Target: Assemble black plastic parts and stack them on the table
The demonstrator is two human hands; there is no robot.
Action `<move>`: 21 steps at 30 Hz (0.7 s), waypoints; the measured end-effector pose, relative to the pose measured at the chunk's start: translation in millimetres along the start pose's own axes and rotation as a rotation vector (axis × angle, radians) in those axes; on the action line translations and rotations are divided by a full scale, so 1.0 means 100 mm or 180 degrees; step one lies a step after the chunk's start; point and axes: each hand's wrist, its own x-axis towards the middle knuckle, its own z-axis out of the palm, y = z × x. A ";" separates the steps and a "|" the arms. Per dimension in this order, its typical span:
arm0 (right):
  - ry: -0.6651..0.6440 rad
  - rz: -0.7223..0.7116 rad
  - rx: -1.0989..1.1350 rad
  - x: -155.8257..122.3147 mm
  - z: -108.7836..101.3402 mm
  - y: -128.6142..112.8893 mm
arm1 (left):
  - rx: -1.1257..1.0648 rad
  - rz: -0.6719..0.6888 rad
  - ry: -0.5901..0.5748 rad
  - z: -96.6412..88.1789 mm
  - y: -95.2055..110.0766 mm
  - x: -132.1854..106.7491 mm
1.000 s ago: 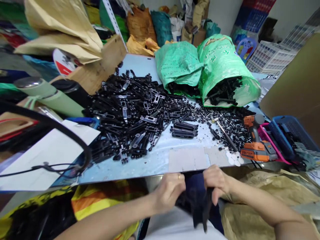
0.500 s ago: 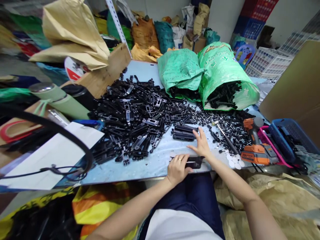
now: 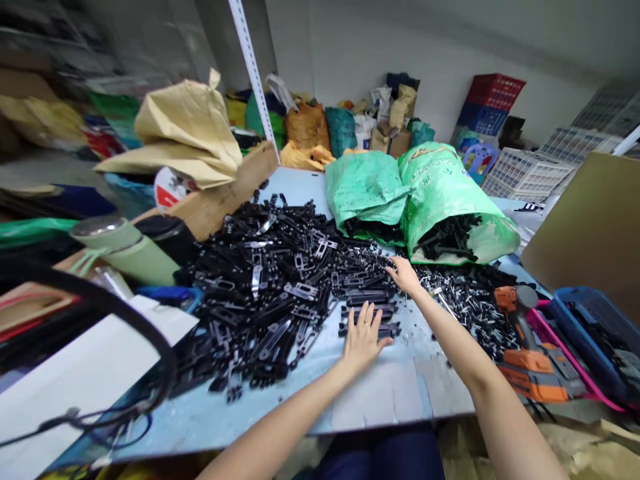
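My left hand (image 3: 363,337) lies with fingers spread over a small row of black plastic parts (image 3: 367,294) laid side by side. It touches the nearest of them and grips none; a ring is on one finger. Farther forward, my right hand (image 3: 405,276) is held with its fingers stretched out and apart at the edge of the scattered small pins (image 3: 373,257), and nothing shows in it. To the left spreads a large heap of black slotted parts (image 3: 270,293).
Two green sacks (image 3: 367,190) of black parts stand behind the heap. A hammer (image 3: 445,305), an orange cordless drill (image 3: 530,373) and a blue basket (image 3: 590,333) are on the right. At left are a green flask (image 3: 145,253), a white sheet (image 3: 100,373) and a black cable (image 3: 135,310).
My left hand has moved forward from the black part near the table edge onto the row and opened. My right hand has moved forward to the pins. The view has tilted up.
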 end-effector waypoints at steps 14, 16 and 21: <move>0.0354 0.1475 0.0628 1.49 -0.04 0.15 | 0.0024 -0.0250 -0.0657 0.21 -1.29 1.46; 0.0376 0.1570 0.0881 1.37 -0.10 0.14 | -0.0099 -0.0274 -0.0501 0.15 -1.32 1.44; 0.0262 0.2019 0.1987 0.41 -0.33 0.08 | -0.0926 -0.0461 0.0232 -0.17 -1.09 1.01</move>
